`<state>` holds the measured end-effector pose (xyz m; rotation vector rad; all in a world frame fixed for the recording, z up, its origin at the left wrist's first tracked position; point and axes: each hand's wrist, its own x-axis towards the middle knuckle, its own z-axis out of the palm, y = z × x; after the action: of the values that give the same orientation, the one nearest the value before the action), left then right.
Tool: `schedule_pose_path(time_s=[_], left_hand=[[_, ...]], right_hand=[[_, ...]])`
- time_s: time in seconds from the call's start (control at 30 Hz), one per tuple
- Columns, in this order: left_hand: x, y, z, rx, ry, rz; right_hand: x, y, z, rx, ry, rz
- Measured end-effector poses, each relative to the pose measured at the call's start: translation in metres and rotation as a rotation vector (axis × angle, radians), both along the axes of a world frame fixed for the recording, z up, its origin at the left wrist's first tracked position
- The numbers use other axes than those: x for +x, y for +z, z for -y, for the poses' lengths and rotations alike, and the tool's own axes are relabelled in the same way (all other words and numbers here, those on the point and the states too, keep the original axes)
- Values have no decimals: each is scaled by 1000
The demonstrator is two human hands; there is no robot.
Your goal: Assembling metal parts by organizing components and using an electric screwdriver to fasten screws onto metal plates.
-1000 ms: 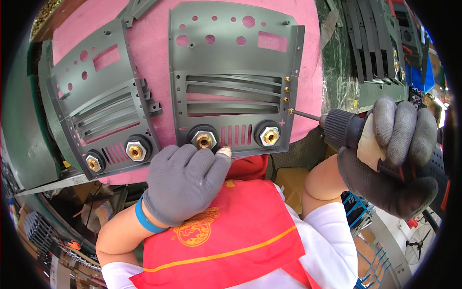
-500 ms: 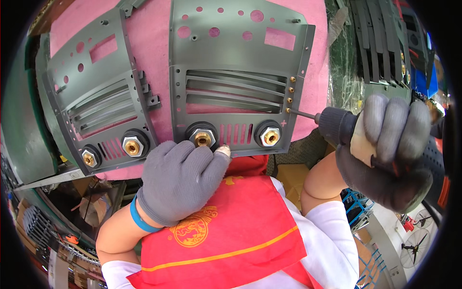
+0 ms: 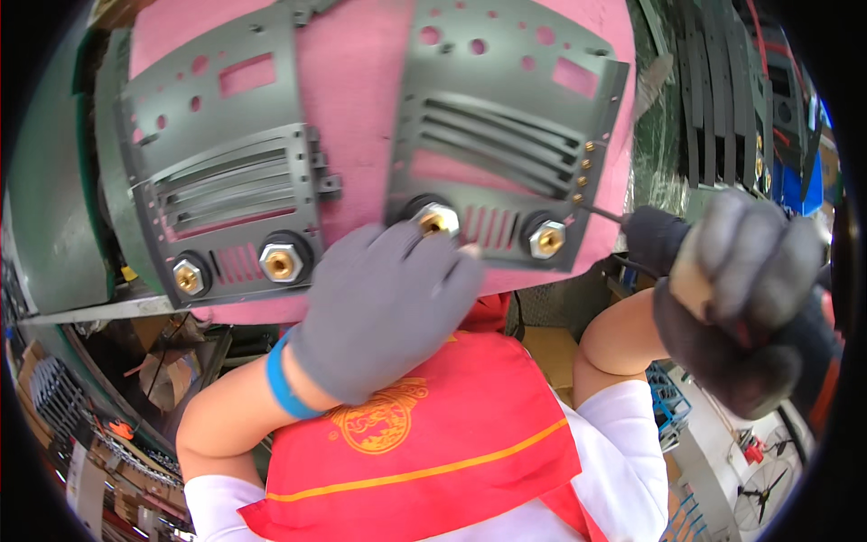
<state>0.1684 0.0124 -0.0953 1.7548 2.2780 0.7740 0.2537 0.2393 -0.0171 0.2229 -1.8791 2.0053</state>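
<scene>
In the head view, a dark grey sheet-metal panel with louvred slots and round holes (image 3: 497,86) lies slightly askew on a pink cloth-like covering (image 3: 348,135), right of a similar grey louvred panel (image 3: 217,108). The left hand in a grey knitted glove (image 3: 388,303) lies over the near panel edge, fingers drawn together, beside a brass connector with a silver hex nut (image 3: 437,220); its fingertips are partly hidden, so I cannot tell whether they pinch anything. The right hand in a dark grey glove (image 3: 745,280) is wrapped round a dark power screwdriver with a ribbed collar (image 3: 652,237). Its thin steel bit (image 3: 603,214) points at the panel's right side, by the lowest of several small brass inserts (image 3: 582,181); blur hides whether they touch. A red apron with yellow trim (image 3: 479,425) covers the person's front.
</scene>
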Motion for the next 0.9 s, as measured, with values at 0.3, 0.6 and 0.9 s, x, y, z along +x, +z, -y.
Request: schedule_pose_path(time_s=[0.3,0.6,0.9], left_hand=[[-39,26,20,179,437,1857],[-54,30,56,326,571,1961],[-69,32,74,226,468,1989]], right_hand=[[-53,25,52,-395,-260,-214],[-88,24,93,-436,-19,-204],[-103,31,119,-401,-27,-199]])
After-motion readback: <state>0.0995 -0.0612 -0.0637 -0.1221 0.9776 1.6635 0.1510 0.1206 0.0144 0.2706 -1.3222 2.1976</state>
